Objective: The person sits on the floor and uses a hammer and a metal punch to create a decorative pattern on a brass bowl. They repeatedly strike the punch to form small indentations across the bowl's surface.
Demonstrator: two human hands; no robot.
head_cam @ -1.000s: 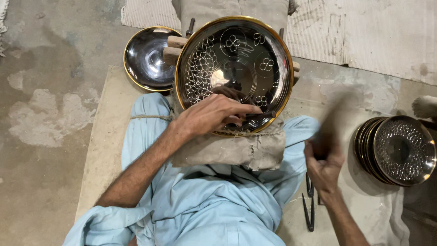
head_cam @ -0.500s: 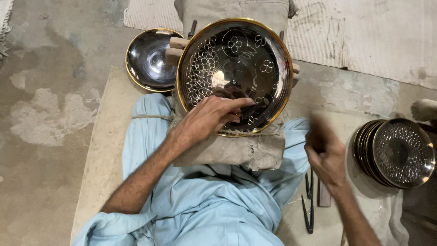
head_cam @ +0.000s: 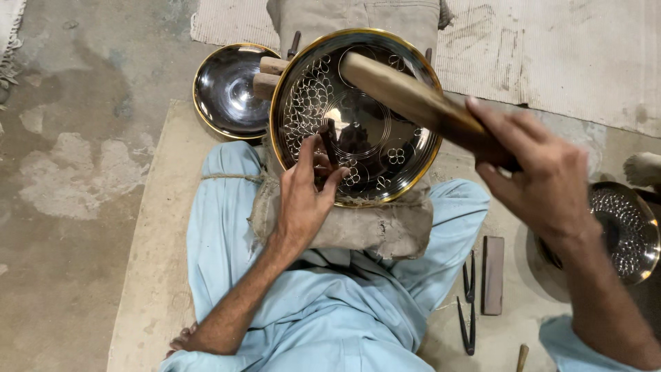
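Observation:
A large round metal plate (head_cam: 385, 148) with a gold rim and engraved flower patterns rests tilted on a cloth-covered block (head_cam: 358, 227) in my lap. My left hand (head_cam: 310, 193) holds a small dark chisel (head_cam: 329, 141) upright with its tip on the plate's lower left part. My right hand (head_cam: 537, 176) grips a wooden mallet (head_cam: 406, 96), raised over the plate and pointing up-left, blurred by motion.
A plain dark bowl with a gold rim (head_cam: 231, 93) lies left of the plate. A stack of engraved bowls (head_cam: 623, 234) sits at the right. Dark metal tools (head_cam: 468, 303) and a flat bar (head_cam: 492, 275) lie on the mat by my right leg.
My right hand rose from the mat beside my leg, now holding the wooden mallet above the plate. My left hand shifted to set the chisel upright on the plate.

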